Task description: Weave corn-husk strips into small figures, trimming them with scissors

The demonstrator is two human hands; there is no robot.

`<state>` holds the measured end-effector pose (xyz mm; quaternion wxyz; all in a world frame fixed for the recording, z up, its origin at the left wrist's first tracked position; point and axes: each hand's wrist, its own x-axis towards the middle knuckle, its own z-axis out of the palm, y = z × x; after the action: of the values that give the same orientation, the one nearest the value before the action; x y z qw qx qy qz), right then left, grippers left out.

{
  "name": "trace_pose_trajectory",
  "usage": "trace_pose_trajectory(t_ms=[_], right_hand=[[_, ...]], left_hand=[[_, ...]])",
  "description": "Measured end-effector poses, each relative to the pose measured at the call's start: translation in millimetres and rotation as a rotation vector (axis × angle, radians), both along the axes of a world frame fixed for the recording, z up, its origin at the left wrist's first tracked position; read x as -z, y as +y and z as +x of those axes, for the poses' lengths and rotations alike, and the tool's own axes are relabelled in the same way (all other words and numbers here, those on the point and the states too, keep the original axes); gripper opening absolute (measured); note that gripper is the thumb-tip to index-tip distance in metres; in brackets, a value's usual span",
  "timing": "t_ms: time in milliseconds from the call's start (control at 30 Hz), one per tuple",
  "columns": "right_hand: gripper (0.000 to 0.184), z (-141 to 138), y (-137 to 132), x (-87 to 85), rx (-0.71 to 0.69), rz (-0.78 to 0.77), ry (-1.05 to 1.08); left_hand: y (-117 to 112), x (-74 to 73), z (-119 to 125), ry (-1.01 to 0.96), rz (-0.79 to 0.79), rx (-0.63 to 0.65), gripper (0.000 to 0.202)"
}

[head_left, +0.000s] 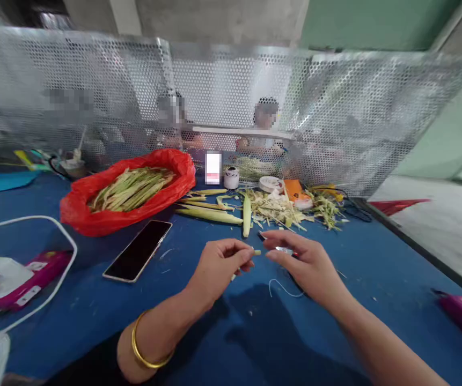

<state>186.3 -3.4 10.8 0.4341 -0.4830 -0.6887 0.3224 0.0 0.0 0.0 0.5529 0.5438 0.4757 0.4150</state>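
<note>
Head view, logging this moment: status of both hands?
Left hand pinches small corn piece. Right hand grips small blade. Phone lies left, apart.

The scene is brightly and evenly lit, with daylight glowing through the perforated metal screen [231, 96] at twelve o'clock, where it washes out to white. Soft dark shadows of the arms fall on the blue table [94, 316] toward six o'clock, so light comes from above and ahead. The phone [138, 250] at nine o'clock reflects a dull sheen. Wide-angle distortion bends the screen and table edges at three and nine o'clock. Corners smear slightly; figures behind the screen are blurred. The centre is sharp.
</note>
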Motion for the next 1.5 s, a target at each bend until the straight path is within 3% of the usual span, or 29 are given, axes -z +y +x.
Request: trace_pose_trajectory(t_ms=[100,367,533,633,767,867,1000,1133,1267,1333,1500], right_hand=[[0.009,-13,4,6.8,-0.017,0.037,-0.032],[0.01,-17,2,25.6,0.02,-0.098,0.119],[0.012,-16,-2,26.8,0.03,0.035,0.042],[0.011,-10,3,25.2,0.111,0.007,0.076],[0.014,0,15,27.1,0.204,-0.13,0.281],[0.015,2,20,31.7,0.193,-0.208,0.405],[0.016,1,22,37.2,0.158,-0.23,0.411],[0.016,2,23,39.2,0.157,-0.228,0.412],[0.018,6,24,37.5,0.132,-0.257,0.446],[0.02,7,22,34.2,0.082,-0.301,0.457],[0.024,6,13,20.2,-0.203,-0.526,0.557]], left_hand=[[0,-0.2,0,0.115,0.094,-0.011,0.019],[1,3.7,1,0.258,0.199,0.016,0.016],[7,2.5,-1,0.263,0.142,0.018,0.024],[21,-1.3,-13,0.369,0.191,-0.001,0.026],[42,5.9,-31,0.857,0.436,0.14,0.022],[51,20.5,-33,0.951,0.564,0.33,0.027],[55,33.4,-29,0.958,0.625,0.352,0.012],[56,30.4,-27,0.897,0.624,0.304,0.006],[49,18.9,-26,0.534,0.517,0.168,0.012],[42,13.6,-23,0.331,0.467,0.163,0.015],[29,6.9,-17,0.121,0.357,0.111,0.016]])
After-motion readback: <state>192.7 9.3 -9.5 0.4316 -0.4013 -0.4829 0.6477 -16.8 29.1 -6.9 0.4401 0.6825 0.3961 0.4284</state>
